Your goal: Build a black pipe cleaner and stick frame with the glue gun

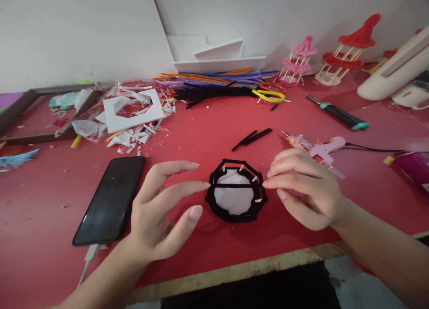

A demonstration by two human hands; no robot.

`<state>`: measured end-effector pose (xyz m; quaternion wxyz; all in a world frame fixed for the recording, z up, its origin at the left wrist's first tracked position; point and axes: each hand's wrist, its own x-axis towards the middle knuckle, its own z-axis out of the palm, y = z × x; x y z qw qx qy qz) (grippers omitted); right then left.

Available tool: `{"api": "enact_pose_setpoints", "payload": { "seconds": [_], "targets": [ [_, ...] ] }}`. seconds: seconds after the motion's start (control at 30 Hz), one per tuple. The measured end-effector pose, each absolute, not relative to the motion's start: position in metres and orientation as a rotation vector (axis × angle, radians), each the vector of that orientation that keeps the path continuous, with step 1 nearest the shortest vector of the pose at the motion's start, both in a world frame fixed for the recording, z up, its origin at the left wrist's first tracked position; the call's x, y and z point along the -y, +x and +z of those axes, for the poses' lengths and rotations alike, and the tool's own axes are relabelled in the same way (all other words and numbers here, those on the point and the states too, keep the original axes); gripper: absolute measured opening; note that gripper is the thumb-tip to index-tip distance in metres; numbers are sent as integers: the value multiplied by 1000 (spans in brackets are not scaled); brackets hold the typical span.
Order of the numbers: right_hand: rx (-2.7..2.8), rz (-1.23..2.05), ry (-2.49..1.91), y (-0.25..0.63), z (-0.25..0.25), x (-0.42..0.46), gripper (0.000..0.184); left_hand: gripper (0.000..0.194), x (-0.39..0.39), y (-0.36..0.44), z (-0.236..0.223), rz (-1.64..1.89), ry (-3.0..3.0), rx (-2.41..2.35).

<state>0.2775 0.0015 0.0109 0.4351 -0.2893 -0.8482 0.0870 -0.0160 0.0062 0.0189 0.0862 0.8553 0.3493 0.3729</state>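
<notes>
Between my hands stands a small black frame (214, 206) with a many-sided top ring, short pale sticks and a white round base (233, 199). A straight black strip (236, 185) lies across the ring from side to side. My left hand (161, 210) has its fingers spread, the index fingertip touching or nearly touching the strip's left end. My right hand (303, 188) rests a fingertip at the strip's right end, its fingers loosely apart. Beyond the frame lie several short black pieces (253, 138). A pink glue gun (326, 150) lies behind my right hand.
A black phone (109, 202) with a cable lies at the left. Behind are white foam scraps (134, 110), coloured pipe cleaners (214, 79) and yellow-handled scissors (271, 96). A utility knife (338, 112) and two small stick models, pink (296, 65) and red (345, 61), are at the right.
</notes>
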Motion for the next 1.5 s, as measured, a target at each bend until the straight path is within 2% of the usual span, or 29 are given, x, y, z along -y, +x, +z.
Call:
{"api": "enact_pose_setpoints", "payload": {
  "seconds": [0.7,1.5],
  "targets": [
    [2112,223,-707,278,11,-2,28,25,-6,-19,19,1082,2581,-1027],
    [2107,227,-707,279,11,-2,27,18,-6,-17,20,1138,2589,-1083]
  ]
}}
